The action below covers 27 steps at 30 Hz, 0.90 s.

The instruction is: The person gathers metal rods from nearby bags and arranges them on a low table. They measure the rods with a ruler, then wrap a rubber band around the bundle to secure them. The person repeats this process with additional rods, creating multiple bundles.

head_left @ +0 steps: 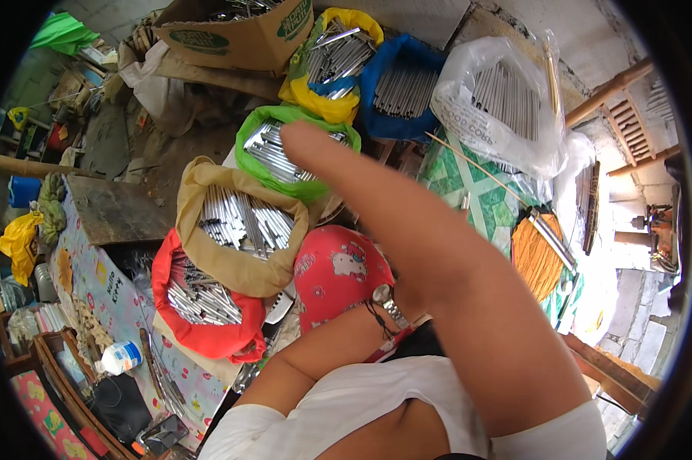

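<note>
My right arm stretches up across the view, and my right hand [309, 147] is over the green bag [250, 165] of thin silvery metal rods [275, 157]. Its fingers are turned away and hidden, so I cannot tell what it holds. My left hand [409, 303], with a metal watch [392, 308] on its wrist, rests beside a red cat-print cloth [334, 268] in front of me. My right arm covers most of it, and its fingers are hidden. Close by stand a tan bag [208, 253] and a red bag [208, 336], both holding similar rods.
Behind are a yellow bag [292, 90], a blue bag [376, 126], a clear plastic bag [457, 100], all with rods, and a cardboard box [231, 50]. An orange cloth [536, 257] lies on the green patterned surface [476, 172] at right. A white bottle [121, 357] is at lower left.
</note>
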### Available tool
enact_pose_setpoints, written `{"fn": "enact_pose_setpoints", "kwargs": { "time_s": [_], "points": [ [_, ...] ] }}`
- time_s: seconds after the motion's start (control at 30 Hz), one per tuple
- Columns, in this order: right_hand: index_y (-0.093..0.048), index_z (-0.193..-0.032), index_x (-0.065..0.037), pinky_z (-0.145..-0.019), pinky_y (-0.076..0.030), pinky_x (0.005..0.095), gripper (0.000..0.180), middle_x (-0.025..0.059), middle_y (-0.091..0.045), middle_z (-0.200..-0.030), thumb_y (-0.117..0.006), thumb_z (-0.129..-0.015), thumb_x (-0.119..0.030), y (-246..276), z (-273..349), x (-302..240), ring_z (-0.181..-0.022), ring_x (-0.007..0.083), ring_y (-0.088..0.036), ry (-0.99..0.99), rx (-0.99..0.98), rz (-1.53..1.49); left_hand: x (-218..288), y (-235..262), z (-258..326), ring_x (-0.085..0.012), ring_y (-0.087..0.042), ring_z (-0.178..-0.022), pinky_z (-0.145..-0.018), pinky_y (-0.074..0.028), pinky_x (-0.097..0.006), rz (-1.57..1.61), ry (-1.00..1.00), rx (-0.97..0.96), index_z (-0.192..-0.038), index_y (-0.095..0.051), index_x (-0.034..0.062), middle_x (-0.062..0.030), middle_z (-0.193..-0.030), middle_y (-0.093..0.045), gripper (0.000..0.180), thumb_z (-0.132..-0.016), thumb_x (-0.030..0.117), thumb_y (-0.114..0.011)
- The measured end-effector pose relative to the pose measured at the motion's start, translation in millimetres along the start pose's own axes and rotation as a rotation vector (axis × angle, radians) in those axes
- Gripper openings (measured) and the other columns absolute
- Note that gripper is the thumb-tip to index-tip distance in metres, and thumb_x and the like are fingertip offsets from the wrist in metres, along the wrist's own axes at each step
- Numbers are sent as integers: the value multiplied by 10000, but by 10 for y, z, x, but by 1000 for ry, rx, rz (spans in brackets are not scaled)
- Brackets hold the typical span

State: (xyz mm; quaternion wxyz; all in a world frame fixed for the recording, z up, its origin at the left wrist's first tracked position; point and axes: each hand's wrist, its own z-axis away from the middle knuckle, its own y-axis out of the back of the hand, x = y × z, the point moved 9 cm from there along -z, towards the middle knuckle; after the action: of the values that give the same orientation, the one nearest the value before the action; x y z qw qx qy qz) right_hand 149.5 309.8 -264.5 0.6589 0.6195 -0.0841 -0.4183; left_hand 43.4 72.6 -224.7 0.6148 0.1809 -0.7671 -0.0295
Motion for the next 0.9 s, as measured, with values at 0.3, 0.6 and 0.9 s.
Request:
{"fn": "enact_pose_setpoints", "kwargs": {
  "time_s": [0.3,0.6,0.9],
  "points": [
    [-759,-998,-51,-816,-592,425,201,196,-730,-1033,-624,-854,-91,-624,-186,22,-975,338,-724,-84,3,72,91,126,-63,-323,-674,-935,-752,-549,-422,-102,2,19,-1276,-580,38,-155,-1141,-598,378,-923,126,-683],
    [-743,-957,-1,-761,-596,421,227,204,-736,-904,-680,-747,-57,776,533,519,-854,316,-741,-185,-33,-39,59,181,-33,-399,-615,-994,-839,-509,-465,-49,-62,-13,-1243,-567,4,-205,-1135,-591,353,-894,23,-615],
    [-648,-872,64,-546,-618,300,179,157,-705,-755,-735,-805,-77,891,3305,1755,-628,217,-725,-916,58,-834,127,358,-83,-363,-657,-870,-752,-539,-416,87,-1,112,-1124,-673,26,-166,-1016,-635,238,-890,-4,-640]
  ]
}}
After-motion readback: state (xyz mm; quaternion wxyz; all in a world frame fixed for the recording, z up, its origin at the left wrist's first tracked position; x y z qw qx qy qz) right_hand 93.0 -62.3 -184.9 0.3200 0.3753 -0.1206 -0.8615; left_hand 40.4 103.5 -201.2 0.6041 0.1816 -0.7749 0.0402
